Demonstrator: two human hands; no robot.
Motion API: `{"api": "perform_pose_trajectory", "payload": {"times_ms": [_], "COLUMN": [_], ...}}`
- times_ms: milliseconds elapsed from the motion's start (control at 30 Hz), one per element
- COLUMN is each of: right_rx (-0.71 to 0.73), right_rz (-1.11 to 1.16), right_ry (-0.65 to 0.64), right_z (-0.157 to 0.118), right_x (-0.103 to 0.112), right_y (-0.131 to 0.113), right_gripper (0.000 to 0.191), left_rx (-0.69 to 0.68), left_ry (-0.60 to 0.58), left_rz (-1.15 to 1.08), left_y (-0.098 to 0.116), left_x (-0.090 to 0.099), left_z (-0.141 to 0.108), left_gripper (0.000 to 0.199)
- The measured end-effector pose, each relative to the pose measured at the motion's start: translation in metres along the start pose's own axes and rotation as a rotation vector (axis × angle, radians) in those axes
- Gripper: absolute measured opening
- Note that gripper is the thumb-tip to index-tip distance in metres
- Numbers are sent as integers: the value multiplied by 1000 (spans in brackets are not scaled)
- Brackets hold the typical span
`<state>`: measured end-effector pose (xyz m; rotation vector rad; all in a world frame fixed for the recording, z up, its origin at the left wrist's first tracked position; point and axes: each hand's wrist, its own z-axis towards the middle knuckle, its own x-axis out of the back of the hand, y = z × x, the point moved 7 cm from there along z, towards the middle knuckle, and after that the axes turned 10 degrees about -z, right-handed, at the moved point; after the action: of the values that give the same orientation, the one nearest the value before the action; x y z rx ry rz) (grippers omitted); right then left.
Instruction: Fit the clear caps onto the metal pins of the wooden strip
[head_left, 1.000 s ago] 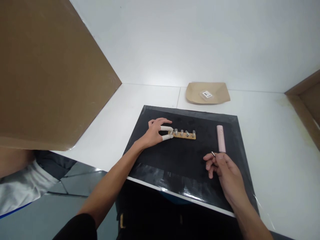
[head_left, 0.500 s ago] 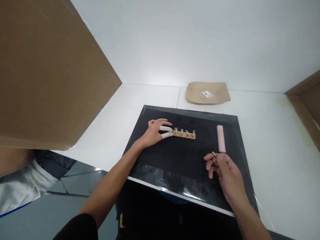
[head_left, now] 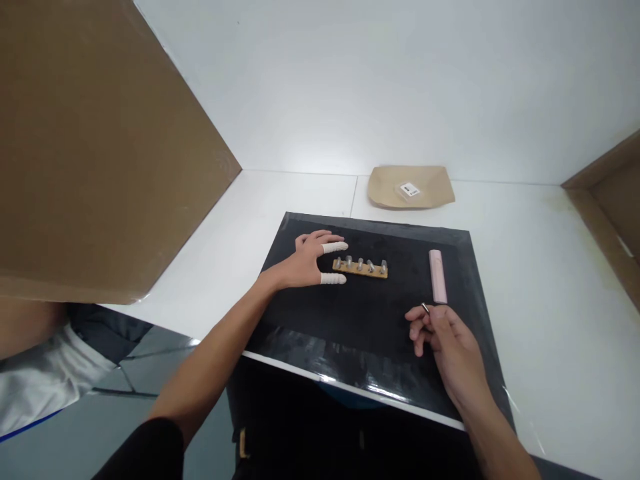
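A narrow tan strip (head_left: 359, 271) lies on the black mat (head_left: 320, 310), with several small clear-and-silver pieces in a row along it. My left hand (head_left: 307, 261) rests at the strip's left end, thumb and index finger spread to either side of it. White finger cots cover that thumb and index finger. My right hand (head_left: 453, 340) is near the mat's right side, holding a short, thin, shiny metal piece (head_left: 425, 308) between thumb and index finger; the rest of the piece is hidden. Just beyond this hand lies a long pink case (head_left: 437, 277).
A brown paper tray (head_left: 436, 187) holding a small labelled clear box (head_left: 409, 191) stands behind the mat on the white table (head_left: 530, 267). A brown board (head_left: 110, 147) rises at the left. Part of another person (head_left: 50, 360) shows at the lower left.
My left thumb and index finger have come apart from their pinch at the strip's left end, where another small piece now shows. My right hand keeps its grip on the metal piece.
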<state>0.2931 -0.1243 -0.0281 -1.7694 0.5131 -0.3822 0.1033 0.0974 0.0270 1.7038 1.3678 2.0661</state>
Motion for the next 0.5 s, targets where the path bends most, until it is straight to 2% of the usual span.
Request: {"api": "perform_pose_trajectory", "payload": {"times_ms": [133, 267, 400, 500], "right_rx": [-1, 3, 8, 10], "right_rz": [14, 33, 52, 64], "right_ry": [-7, -11, 4, 8], "right_z": [1, 1, 0, 0], "right_x": [0, 1, 2, 1], "right_y": [1, 4, 4, 3], "right_gripper": [50, 50, 49, 49], "left_rx": [-102, -177, -195, -186], "left_ry": [-74, -153, -196, -206], "left_rz": [151, 264, 301, 268], "left_y": [16, 24, 28, 29], "left_x": [4, 3, 1, 2], "left_z": [16, 28, 34, 36], "left_gripper": [47, 34, 20, 19]}}
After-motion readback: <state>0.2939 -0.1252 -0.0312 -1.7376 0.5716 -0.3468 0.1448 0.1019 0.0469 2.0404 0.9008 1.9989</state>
